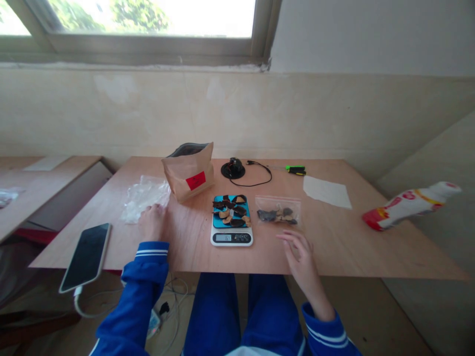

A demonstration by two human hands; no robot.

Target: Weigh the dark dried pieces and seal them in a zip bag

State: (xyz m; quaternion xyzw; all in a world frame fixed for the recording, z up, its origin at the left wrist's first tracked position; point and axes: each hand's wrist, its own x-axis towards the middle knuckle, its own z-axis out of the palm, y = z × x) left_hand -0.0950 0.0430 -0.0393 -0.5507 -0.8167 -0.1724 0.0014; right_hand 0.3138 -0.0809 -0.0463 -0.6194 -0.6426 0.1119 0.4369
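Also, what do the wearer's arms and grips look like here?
Left sleeve: bright blue, long, bunched along the forearm, white stripes ringing the cuff. Right sleeve: same blue, white stripes near the cuff. Left grip and right grip: bare, no gloves.

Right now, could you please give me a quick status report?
Left hand at the clear bags, grip hidden. Right hand empty, near the filled bag. Dried pieces on the scale. Nothing blocking its display.

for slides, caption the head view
Dark and tan pieces on digital scale; left hand at clear bags, right hand by filled zip bag.
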